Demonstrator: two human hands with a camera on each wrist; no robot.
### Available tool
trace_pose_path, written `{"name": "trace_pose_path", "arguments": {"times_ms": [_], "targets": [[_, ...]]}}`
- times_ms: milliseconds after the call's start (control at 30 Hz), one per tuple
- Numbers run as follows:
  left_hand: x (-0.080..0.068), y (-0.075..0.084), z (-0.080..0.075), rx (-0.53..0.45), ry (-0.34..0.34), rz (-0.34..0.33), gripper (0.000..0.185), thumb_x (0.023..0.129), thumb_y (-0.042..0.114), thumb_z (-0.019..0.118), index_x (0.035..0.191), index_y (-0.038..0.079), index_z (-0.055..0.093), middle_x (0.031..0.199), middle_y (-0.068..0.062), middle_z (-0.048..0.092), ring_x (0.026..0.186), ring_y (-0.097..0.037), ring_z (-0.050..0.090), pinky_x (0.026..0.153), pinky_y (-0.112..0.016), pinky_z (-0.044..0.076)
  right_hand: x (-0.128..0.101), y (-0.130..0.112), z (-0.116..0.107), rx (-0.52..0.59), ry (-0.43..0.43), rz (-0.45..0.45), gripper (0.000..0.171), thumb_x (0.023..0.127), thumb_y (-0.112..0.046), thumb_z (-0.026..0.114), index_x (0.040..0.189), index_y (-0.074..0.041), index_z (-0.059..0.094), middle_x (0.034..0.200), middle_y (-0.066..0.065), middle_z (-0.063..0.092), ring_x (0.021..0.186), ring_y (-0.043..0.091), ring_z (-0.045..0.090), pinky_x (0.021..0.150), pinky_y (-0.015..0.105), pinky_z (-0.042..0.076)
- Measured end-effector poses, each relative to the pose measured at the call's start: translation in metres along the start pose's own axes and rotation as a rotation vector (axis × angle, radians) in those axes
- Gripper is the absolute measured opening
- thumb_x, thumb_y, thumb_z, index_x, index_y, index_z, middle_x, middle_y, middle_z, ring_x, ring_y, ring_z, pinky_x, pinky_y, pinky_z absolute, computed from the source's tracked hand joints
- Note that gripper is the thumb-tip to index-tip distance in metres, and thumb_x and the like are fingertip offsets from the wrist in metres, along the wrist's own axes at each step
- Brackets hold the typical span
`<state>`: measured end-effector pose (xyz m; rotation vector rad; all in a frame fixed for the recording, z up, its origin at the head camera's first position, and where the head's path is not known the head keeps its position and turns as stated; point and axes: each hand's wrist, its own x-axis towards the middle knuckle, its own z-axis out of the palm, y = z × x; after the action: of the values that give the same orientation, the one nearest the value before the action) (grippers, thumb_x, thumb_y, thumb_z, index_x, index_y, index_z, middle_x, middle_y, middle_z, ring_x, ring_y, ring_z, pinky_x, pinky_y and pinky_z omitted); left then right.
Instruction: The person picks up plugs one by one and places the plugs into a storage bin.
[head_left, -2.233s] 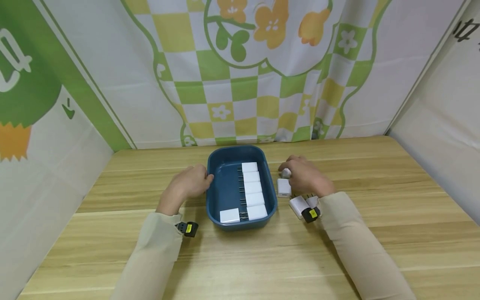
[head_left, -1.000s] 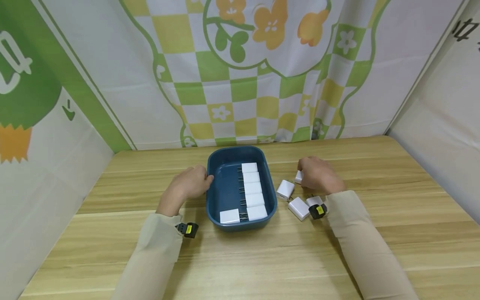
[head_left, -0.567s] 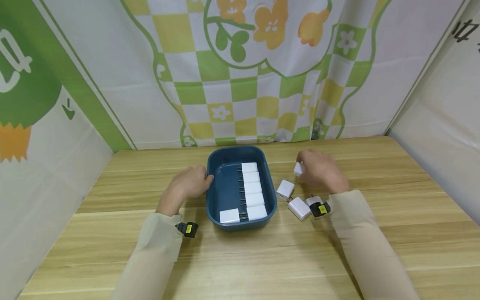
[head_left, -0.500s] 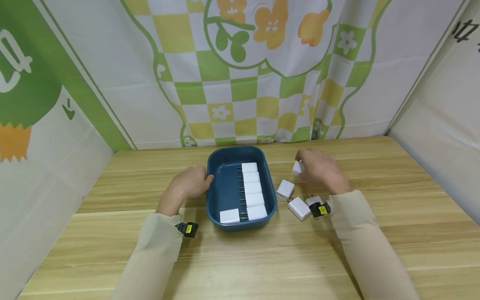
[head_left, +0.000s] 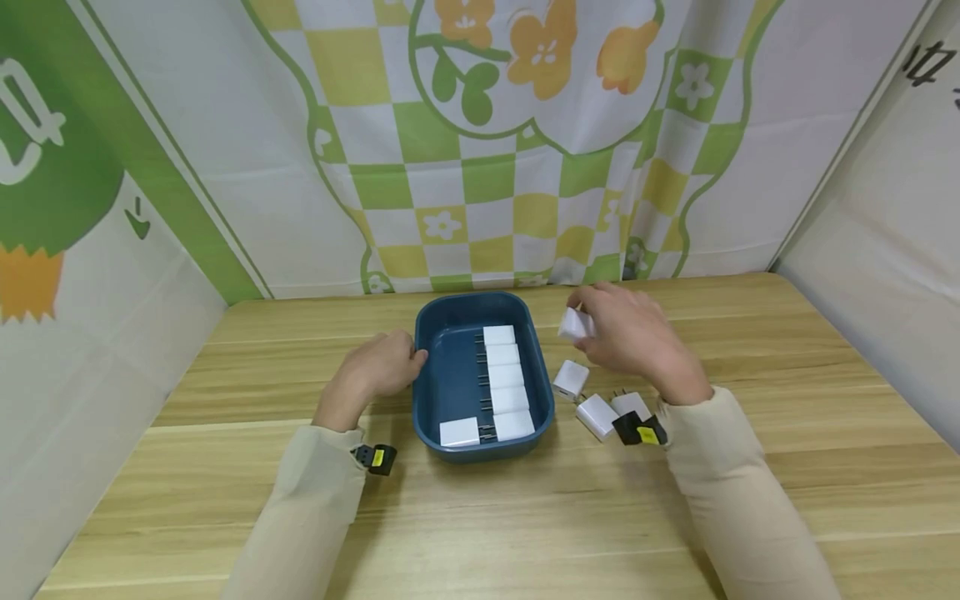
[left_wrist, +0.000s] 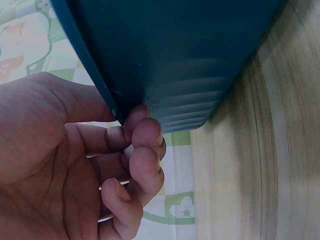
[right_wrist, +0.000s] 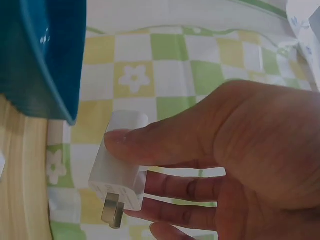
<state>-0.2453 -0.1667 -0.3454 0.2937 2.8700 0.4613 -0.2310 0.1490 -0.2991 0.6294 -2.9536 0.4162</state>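
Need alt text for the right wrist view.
The right hand pinches a white plug-in charger between thumb and fingers, metal prongs pointing down, beside a blue plastic tub, with a green-and-yellow checked cloth behind.

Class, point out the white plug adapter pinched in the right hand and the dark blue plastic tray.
White plug adapter (right_wrist: 118,172): right wrist view, its white body.
Dark blue plastic tray (head_left: 422,392): head view, left rim.

wooden table (head_left: 480,517), green checked floral backdrop (head_left: 480,150)
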Motion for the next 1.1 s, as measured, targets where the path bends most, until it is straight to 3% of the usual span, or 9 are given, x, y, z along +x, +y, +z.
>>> {"name": "trace_pose_path", "arguments": {"times_ms": [400, 567, 800, 1100], "targets": [[-0.002, -0.001, -0.001, -0.005, 0.0, -0.013, 0.043, 0.107, 0.024, 0.047, 0.067, 0.01, 0.055, 0.058, 0.0, 0.045, 0.051, -0.015, 0.044, 0.05, -0.029, 0.035, -0.001, -0.021, 0.003, 0.045, 0.039, -0.072, 0.042, 0.087, -0.017, 0.078, 0.125, -0.006, 0.063, 0.112, 0.008, 0.064, 0.093, 0.027, 0.061, 0.082, 0.046, 0.047], [-0.001, -0.001, -0.001, -0.004, -0.004, -0.004, 0.042, 0.107, 0.024, 0.048, 0.069, 0.009, 0.057, 0.058, -0.001, 0.046, 0.052, -0.016, 0.045, 0.05, -0.029, 0.036, -0.002, -0.032, 0.011, 0.037, 0.049, -0.11, 0.042, 0.086, -0.019, 0.08, 0.123, -0.007, 0.063, 0.11, 0.006, 0.065, 0.085, 0.026, 0.059, 0.077, 0.042, 0.048], [0.0, 0.0, 0.001, -0.013, -0.008, -0.013, 0.042, 0.107, 0.024, 0.048, 0.07, 0.008, 0.059, 0.058, -0.001, 0.046, 0.051, -0.016, 0.045, 0.049, -0.028, 0.036, -0.002, -0.051, 0.021, 0.054, 0.015, -0.193, 0.04, 0.089, -0.021, 0.079, 0.124, -0.008, 0.063, 0.111, 0.005, 0.065, 0.091, 0.025, 0.062, 0.081, 0.042, 0.05], [0.002, -0.001, 0.0, -0.011, -0.005, -0.01, 0.041, 0.107, 0.025, 0.048, 0.071, 0.008, 0.059, 0.06, -0.002, 0.047, 0.053, -0.017, 0.047, 0.051, -0.029, 0.036, 0.009, -0.074, 0.024, 0.088, -0.07, -0.286, 0.038, 0.088, -0.02, 0.08, 0.12, -0.009, 0.064, 0.108, 0.002, 0.063, 0.085, 0.018, 0.057, 0.074, 0.033, 0.048]]}}
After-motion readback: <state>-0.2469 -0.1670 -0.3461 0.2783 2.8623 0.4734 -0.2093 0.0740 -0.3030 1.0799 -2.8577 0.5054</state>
